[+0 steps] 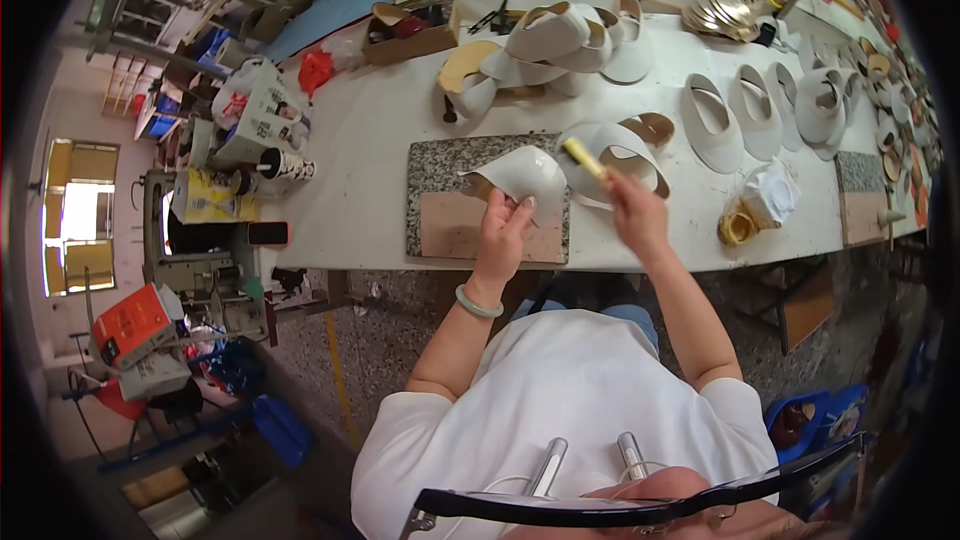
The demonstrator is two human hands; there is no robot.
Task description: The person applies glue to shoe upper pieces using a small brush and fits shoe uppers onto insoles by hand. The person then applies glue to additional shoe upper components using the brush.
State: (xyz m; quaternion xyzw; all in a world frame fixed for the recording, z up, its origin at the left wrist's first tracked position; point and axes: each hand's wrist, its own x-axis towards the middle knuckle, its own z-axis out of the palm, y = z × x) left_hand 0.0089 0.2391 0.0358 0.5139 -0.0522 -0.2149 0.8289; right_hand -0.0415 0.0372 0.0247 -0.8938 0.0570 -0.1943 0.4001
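Holds a glossy white shoe upper [525,172] in the left hand [505,228], with the grip clamped on its near edge, above a speckled stone slab [440,162] topped with a tan board [448,228]. Wears a pale green bangle [478,303] on the left wrist. Grasps a short pale-yellow tool [583,157] in the right hand [638,215], with the grip closed round its near end, to the right of the upper; cannot tell its exact kind. Has brown-lined white pieces [590,138] just beyond the tool, and a heap of similar pieces [550,35] farther back on the white-covered counter [365,175]. Has more white uppers [712,125] lined up to the right, near an open jar [738,228] with yellowish contents, and beside it a crumpled white wrapper [770,192]. Has a dark phone [268,233] at the left end, well apart from both hands.
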